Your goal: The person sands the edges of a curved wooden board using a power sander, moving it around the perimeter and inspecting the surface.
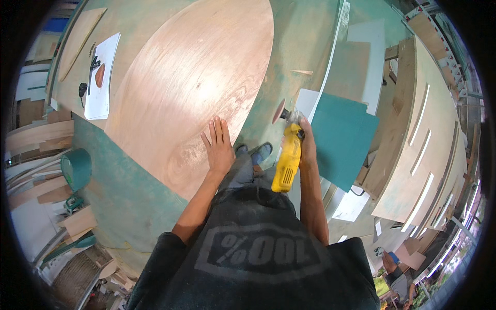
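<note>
A large oval plywood panel (pixel 194 77) with a smooth, shiny face lies in front of me. My left hand (pixel 219 147) rests flat on its near right part, fingers stretched out. Beside that hand, a swirled patch marks the wood. My right hand (pixel 307 142) grips a yellow angle grinder (pixel 288 163) fitted with a reddish sanding disc (pixel 279 111). The disc is held off the panel, to the right of its edge. Whether the disc is spinning cannot be made out.
A green-stained worktop (pixel 126 165) lies under the panel. White sheets (pixel 106 70) with small dark items sit at the left. To the right are a teal board (pixel 346 139) and a pale plywood piece with slots (pixel 418 134). A green bucket (pixel 76 169) stands left; another person (pixel 400 281) is at lower right.
</note>
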### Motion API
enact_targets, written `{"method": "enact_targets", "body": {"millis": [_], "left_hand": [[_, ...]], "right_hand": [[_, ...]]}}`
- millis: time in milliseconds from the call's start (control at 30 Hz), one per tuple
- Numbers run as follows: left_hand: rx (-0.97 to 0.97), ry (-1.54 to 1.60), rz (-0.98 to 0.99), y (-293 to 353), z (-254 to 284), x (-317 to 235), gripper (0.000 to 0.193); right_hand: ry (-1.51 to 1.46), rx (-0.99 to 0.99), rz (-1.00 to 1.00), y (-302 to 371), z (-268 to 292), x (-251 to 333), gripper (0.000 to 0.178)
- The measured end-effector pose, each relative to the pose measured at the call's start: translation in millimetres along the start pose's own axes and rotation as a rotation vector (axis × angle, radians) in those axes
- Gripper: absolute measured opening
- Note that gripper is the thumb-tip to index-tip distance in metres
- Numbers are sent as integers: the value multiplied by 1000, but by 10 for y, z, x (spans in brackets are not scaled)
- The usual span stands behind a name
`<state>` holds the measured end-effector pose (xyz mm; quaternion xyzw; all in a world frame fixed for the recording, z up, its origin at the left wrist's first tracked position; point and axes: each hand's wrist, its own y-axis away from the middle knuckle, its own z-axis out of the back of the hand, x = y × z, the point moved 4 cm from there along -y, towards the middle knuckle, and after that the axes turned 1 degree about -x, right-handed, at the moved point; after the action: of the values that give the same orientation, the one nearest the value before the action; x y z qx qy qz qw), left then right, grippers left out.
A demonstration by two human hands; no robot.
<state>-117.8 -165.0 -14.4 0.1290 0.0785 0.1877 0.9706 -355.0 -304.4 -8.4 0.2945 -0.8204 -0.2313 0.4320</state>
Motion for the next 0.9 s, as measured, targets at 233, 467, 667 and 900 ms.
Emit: {"method": "enact_targets", "body": {"millis": [233,467,667,900], "left_hand": [[-110,429,-56,-41,364,240,70],[-528,426,10,-1891,822,352,59],[-417,191,35,-2900,659,146,65],[-362,207,28,-2881,656,100,65]], "right_hand": [[-78,19,-116,-159,-377,-350,65],[-28,-2,-122,-156,-568,-378,72],[-50,-37,-142,-111,-685,-391,71],[-51,-79,-146,-180,-753,-302,74]]}}
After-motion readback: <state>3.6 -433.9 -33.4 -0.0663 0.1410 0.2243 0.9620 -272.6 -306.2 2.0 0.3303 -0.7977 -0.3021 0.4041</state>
